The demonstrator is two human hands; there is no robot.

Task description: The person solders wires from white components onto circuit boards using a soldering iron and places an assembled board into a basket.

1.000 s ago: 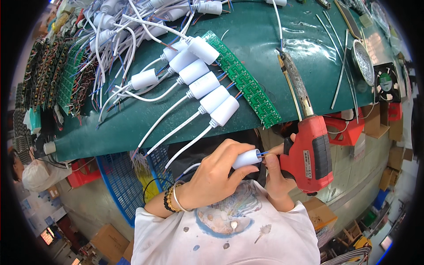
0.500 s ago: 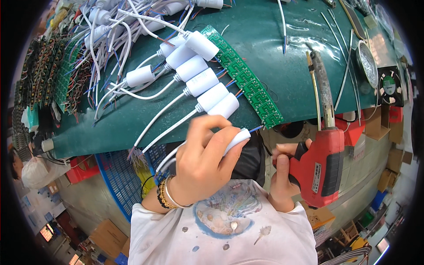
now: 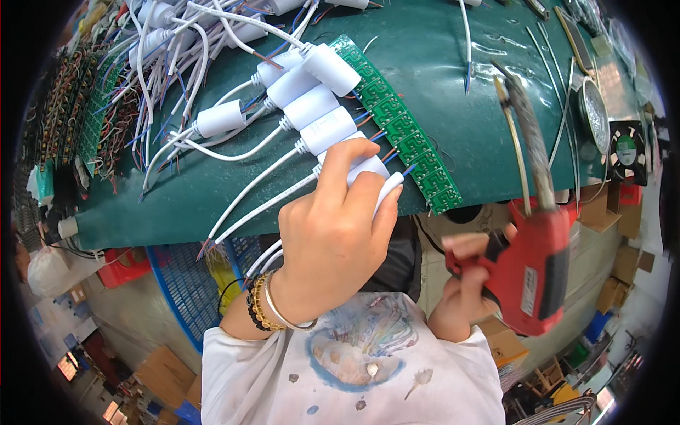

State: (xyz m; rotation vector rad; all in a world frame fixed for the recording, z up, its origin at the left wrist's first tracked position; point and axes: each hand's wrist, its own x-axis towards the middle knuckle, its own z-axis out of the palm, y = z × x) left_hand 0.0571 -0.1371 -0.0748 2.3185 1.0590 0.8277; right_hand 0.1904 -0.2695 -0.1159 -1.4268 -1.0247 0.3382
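My left hand [image 3: 329, 205] grips a white plastic cylinder [image 3: 386, 193] with a short blue wire at its end, close to the near end of a green circuit board strip [image 3: 397, 124]. The strip lies slantwise on the table, and blue and brown wires run onto its left edge from a row of similar white cylinders [image 3: 331, 129], each with a white cable. My left fingers also cover part of the nearest ones. In my right hand [image 3: 467, 283] is a red soldering gun [image 3: 535, 276], its grey tip and thin feed tube pointing up over the table, clear of the board.
A heap of cabled white cylinders [image 3: 212, 42] covers the table's far left, beside stacked circuit boards [image 3: 60, 120]. To the right are thin solder rods [image 3: 563, 106], a round metal dish [image 3: 591, 106] and a small black fan [image 3: 627, 152]. A blue basket [image 3: 173, 297] stands below the table edge.
My left hand has moved up with its cylinder, nearer the row and the board. The soldering gun has shifted right and tilted slightly, blurred by motion.
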